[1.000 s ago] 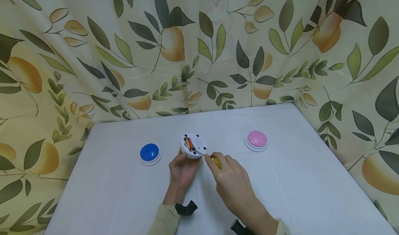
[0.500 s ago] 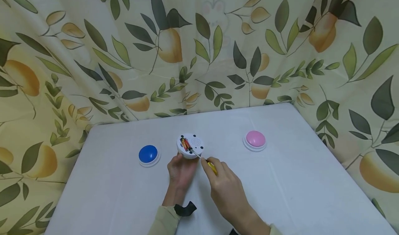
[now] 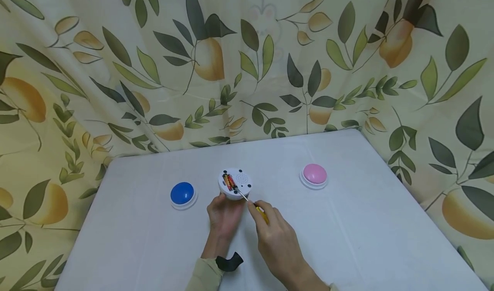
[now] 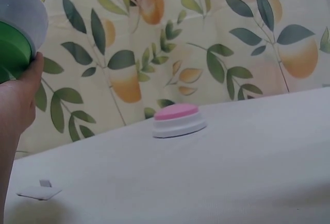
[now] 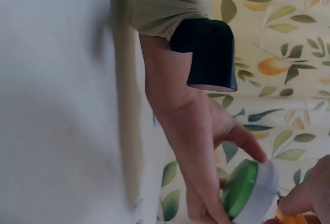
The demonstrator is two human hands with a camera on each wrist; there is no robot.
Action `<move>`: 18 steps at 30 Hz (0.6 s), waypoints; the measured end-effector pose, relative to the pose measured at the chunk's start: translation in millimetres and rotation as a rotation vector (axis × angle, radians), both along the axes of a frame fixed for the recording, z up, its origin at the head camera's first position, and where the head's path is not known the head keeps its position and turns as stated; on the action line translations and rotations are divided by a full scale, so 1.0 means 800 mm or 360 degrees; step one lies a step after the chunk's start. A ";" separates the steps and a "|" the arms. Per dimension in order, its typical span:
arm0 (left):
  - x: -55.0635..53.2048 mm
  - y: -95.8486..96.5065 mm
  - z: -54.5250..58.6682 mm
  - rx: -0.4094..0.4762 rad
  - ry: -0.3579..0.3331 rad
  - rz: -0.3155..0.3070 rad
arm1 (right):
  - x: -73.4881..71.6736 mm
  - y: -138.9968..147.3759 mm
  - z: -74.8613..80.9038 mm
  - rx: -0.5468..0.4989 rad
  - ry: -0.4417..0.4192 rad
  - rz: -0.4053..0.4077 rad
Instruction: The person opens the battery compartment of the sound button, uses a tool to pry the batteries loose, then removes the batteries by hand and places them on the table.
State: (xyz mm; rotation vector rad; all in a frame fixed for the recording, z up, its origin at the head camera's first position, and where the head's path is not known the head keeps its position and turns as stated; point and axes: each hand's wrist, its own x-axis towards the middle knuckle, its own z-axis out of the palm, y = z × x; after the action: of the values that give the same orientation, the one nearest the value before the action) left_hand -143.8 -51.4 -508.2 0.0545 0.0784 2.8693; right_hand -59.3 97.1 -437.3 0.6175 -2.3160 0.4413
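Observation:
My left hand (image 3: 225,218) holds a white round push button (image 3: 244,180) with its underside up, its green dome (image 5: 241,189) facing away. Two red-and-black batteries (image 3: 229,182) lie side by side in the uncovered battery compartment. My right hand (image 3: 278,244) grips a screwdriver (image 3: 262,214) by its yellow handle. Its thin metal shaft reaches the underside near the lower end of the batteries; whether the tip touches them is too small to tell. In the right wrist view, the left thumb and fingers hold the button around its edge.
A blue push button (image 3: 182,193) stands on the white table (image 3: 366,222) to the left, a pink one (image 3: 314,174) to the right. A thin white piece with a tab (image 4: 39,192) lies on the table. Behind hangs a patterned curtain (image 3: 247,89).
The head view has shifted slightly. My right hand has moved a little left and down, showing more of the screwdriver's shaft. The left hand keeps hold of the green button.

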 end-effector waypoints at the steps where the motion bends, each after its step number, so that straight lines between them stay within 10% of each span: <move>1: 0.000 0.000 0.000 0.0002 -0.0001 -0.0003 | 0.000 0.000 -0.001 -0.0015 0.0007 0.0007; 18: -0.002 0.003 -0.002 0.0152 -0.0066 -0.0077 | -0.012 -0.003 -0.021 -0.0192 0.0101 0.0034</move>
State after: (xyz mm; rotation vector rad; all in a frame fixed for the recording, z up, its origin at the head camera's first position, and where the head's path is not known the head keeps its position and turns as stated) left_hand -145.4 -48.7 -509.8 0.0150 -0.0668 2.8229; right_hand -68.9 94.8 -454.1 0.5892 -2.2063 0.5589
